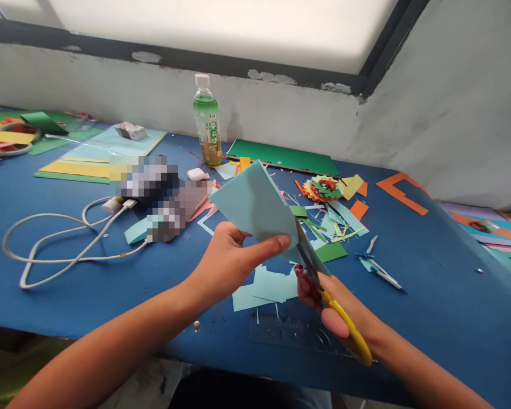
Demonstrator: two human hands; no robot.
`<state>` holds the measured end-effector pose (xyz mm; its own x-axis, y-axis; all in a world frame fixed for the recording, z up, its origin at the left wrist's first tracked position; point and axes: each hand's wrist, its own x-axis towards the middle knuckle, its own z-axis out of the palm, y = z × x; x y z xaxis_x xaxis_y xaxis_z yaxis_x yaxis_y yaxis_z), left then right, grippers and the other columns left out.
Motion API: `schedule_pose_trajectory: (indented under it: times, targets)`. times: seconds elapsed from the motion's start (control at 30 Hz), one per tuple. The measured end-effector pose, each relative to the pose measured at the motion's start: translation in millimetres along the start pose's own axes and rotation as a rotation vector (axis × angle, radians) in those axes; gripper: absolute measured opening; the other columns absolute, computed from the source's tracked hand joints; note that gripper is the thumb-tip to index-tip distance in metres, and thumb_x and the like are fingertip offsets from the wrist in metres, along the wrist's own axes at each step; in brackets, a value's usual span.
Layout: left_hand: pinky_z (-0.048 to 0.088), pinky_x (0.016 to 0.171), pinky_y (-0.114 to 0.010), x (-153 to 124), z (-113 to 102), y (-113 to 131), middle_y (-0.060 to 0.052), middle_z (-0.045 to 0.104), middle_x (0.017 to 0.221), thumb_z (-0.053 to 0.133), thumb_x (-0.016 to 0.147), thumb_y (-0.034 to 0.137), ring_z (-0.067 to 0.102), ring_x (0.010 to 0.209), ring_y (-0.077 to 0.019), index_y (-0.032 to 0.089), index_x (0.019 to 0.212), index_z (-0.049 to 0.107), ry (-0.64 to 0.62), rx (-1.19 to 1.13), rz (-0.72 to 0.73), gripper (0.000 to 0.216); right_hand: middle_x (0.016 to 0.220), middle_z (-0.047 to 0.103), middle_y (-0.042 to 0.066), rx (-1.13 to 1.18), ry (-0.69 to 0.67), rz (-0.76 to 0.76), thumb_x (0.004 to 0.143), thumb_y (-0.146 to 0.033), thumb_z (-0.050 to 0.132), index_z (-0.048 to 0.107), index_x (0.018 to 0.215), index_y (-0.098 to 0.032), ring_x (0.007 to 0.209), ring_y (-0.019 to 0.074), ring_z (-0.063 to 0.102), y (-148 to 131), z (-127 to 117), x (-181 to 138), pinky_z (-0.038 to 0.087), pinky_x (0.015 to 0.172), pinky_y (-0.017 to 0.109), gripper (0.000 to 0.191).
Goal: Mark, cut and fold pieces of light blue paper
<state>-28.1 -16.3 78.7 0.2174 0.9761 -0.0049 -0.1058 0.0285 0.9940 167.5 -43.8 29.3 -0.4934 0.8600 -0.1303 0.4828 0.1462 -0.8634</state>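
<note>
My left hand (234,253) pinches a light blue sheet of paper (255,201), thumb on top, holding it tilted above the table. In my right hand (338,309) is a pair of scissors (349,332) with yellow and red on the handles. Their blades lie along the right side of the sheet, close to my left thumb, and a strip of the paper shows beyond them. Below my hands are several cut light blue pieces (270,287) and a clear plastic ruler (289,332).
Paper scraps (334,221) and a layered paper flower (323,187) lie behind. A drink bottle (207,128) stands near the wall. At left are a white cable (63,261) and blurred devices (149,179). A blue-and-white compass (381,270) and an orange paper frame (402,193) lie right.
</note>
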Motion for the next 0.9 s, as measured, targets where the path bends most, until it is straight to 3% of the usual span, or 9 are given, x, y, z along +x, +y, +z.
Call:
schedule_pose_trajectory:
  times: [0.27, 0.67, 0.8, 0.9]
  targets:
    - [0.049, 0.07, -0.025, 2.6, -5.7, -1.4, -0.002, 0.071, 0.079, 0.068, 0.071, 0.032, 0.064, 0.078, -0.0182, 0.019, 0.08, 0.072, -0.031, 0.104, 0.011, 0.017, 0.055, 0.037, -0.004, 0.035, -0.01, 0.007, 0.049, -0.09, 0.021, 0.032, 0.063, -0.022, 0.05, 0.0123, 0.028, -0.3, -2.2, 1.2, 0.023, 0.046, 0.027, 0.07]
    - [0.048, 0.074, -0.028, 3.3, -8.7, 1.5, -0.001, 0.069, 0.079, 0.067, 0.074, 0.03, 0.062, 0.082, -0.0184, 0.019, 0.078, 0.07, -0.053, 0.156, 0.073, 0.013, 0.05, 0.044, -0.004, 0.004, -0.011, 0.0, 0.073, -0.078, 0.029, 0.031, 0.066, -0.022, 0.046, 0.0116, 0.036, -0.6, -1.4, -0.9, 0.027, 0.045, 0.025, 0.057]
    - [0.048, 0.076, -0.028, 3.0, -9.2, 1.1, -0.001, 0.069, 0.08, 0.067, 0.074, 0.031, 0.062, 0.083, -0.0188, 0.019, 0.078, 0.071, -0.053, 0.159, 0.075, 0.012, 0.049, 0.048, -0.005, -0.004, -0.028, 0.01, 0.084, -0.052, 0.039, 0.031, 0.066, -0.022, 0.045, 0.0114, 0.039, -3.2, -0.8, -1.9, 0.028, 0.045, 0.024, 0.036]
    - [0.048, 0.076, -0.029, 3.5, -9.3, 0.2, -0.001, 0.069, 0.08, 0.067, 0.074, 0.03, 0.062, 0.083, -0.019, 0.019, 0.078, 0.071, -0.057, 0.161, 0.08, 0.013, 0.049, 0.049, -0.005, 0.019, -0.043, 0.008, 0.08, -0.029, 0.04, 0.03, 0.067, -0.023, 0.045, 0.0112, 0.041, -4.0, 0.2, -2.6, 0.029, 0.046, 0.024, 0.018]
